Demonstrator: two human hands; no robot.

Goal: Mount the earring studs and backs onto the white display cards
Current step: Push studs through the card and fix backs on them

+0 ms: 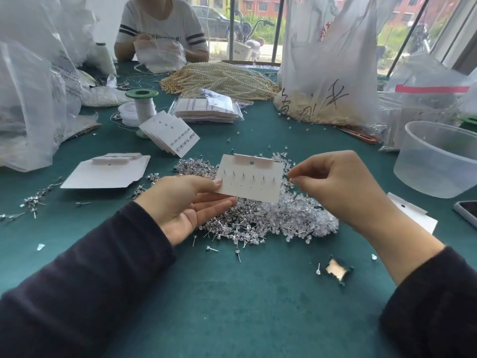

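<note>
Right hand (343, 187) pinching back (291, 179), near card (250, 182) edge

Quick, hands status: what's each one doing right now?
Left hand: holds the white display card by its left edge, thumb on top.
Right hand: pinches a tiny piece, too small to identify.

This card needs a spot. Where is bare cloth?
Largest free patch: green tablecloth nearest you, between the two dark sleeves, below the pile of silver studs and clear backs; few stray studs there. Smaller gap between that pile and the clear plastic tub. Crowded: far side, pearl strands, plastic bags.
</note>
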